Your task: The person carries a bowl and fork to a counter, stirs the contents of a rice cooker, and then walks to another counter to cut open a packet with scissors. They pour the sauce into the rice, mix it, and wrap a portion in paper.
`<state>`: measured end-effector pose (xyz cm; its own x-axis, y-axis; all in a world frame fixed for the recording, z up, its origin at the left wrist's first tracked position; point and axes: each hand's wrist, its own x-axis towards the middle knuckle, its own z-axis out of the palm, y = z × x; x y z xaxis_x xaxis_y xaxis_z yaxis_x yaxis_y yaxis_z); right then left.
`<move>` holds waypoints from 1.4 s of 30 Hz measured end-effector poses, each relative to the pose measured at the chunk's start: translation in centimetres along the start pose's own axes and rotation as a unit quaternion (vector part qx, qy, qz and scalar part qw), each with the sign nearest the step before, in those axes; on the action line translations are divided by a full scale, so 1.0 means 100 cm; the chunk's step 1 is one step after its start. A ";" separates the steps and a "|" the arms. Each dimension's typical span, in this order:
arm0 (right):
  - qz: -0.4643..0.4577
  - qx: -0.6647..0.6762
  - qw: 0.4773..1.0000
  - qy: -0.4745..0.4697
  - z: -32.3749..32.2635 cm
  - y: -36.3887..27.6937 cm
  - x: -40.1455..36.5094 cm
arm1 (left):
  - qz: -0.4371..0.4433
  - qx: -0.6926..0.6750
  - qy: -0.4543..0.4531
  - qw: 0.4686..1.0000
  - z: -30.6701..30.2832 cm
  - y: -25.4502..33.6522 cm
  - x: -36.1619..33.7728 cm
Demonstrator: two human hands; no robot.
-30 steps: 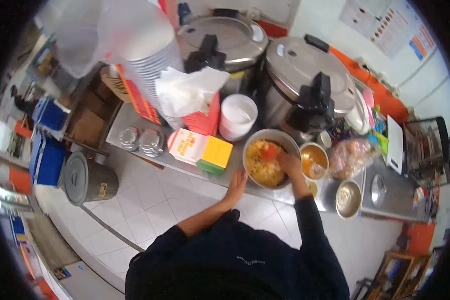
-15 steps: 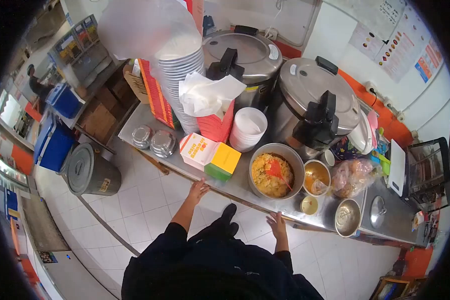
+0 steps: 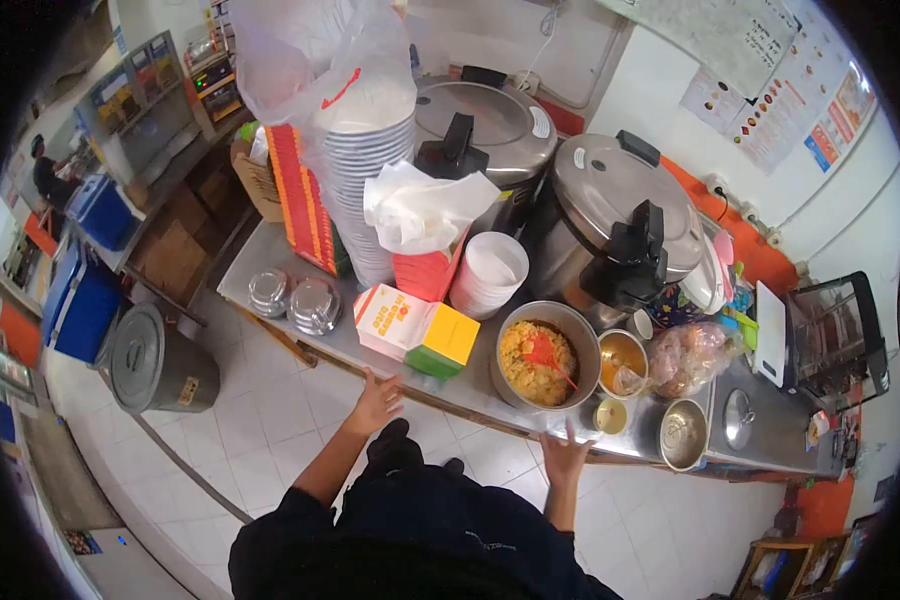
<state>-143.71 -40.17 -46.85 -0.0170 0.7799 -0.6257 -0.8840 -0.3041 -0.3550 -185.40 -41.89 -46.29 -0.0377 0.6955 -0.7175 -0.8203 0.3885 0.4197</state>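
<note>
My left hand (image 3: 376, 402) is open at the counter's front edge, below a pink, yellow and green food box (image 3: 416, 330). It holds nothing. Further right, my right hand (image 3: 566, 455) is also open, with its fingers spread, just below a metal pot (image 3: 592, 365). Yellow rice (image 3: 530, 370) fills much of that pot, and a red spoon (image 3: 542, 350) lies in it. Beside it stand a bowl of orange liquid (image 3: 622, 360), a small yellowish cup (image 3: 610, 415) and a metal bowl (image 3: 683, 434).
Two large lidded cookers (image 3: 610, 200) stand behind. Tall stacked containers (image 3: 370, 160) in plastic, white bowls (image 3: 488, 270) and two small metal tins (image 3: 314, 305) share the counter (image 3: 355, 350). A lidded grey bin (image 3: 160, 360) is on the floor at left. A person (image 3: 50, 175) stands far off.
My view has shifted a little. My right hand has come up to the counter edge, fingers spread wider. My left hand remains near the edge below the food box.
</note>
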 end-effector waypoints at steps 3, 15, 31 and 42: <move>-0.256 -0.295 0.919 -0.054 0.128 0.017 -0.072 | -0.046 0.111 -0.124 0.985 0.020 0.058 -0.060; -0.733 -0.617 0.203 -0.199 0.434 0.146 -0.086 | 0.749 0.461 -0.122 0.460 0.171 0.217 -0.093; -0.515 -0.286 0.796 -0.142 0.376 -0.023 -0.211 | 0.382 0.270 -0.466 0.750 0.234 0.133 -0.107; -0.353 -0.409 0.841 0.000 0.125 -0.122 -0.267 | -0.443 0.248 -0.657 0.558 0.311 -0.145 -0.147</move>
<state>-138.33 -50.42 -17.18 0.3769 0.9244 -0.0582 -0.0564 -0.0398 -0.9976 -155.23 -38.92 -24.57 0.9747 -0.1858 0.1240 0.0857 0.8236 0.5607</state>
